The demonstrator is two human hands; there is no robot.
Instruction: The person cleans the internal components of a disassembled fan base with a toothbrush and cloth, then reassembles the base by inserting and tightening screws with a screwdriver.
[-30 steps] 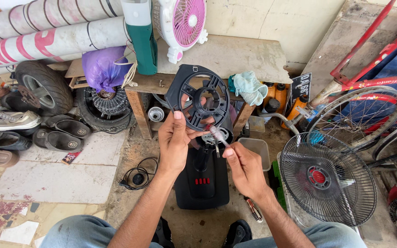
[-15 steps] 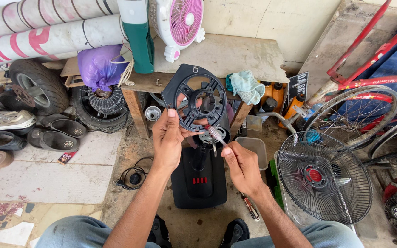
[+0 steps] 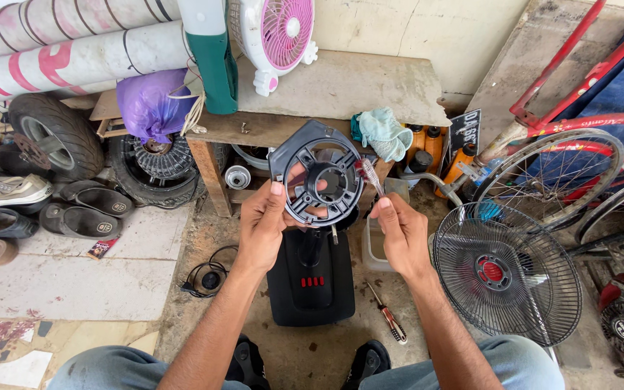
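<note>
The left hand (image 3: 263, 224) is closed on the lower left rim of a dark grey round fan housing (image 3: 318, 173), thumb on its face, fingers showing through its openings. The right hand (image 3: 401, 230) pinches a toothbrush (image 3: 368, 173), its bristle end touching the housing's right rim. The housing is held up in the air, above a black fan base (image 3: 312, 278) on the ground. A screwdriver (image 3: 387, 312) lies just right of the base, a wire fan guard (image 3: 505, 273) farther right. Behind the housing stands a wooden bench (image 3: 334, 97).

black sign (image 3: 465, 128) by orange bottles (image 3: 435, 144)
</note>
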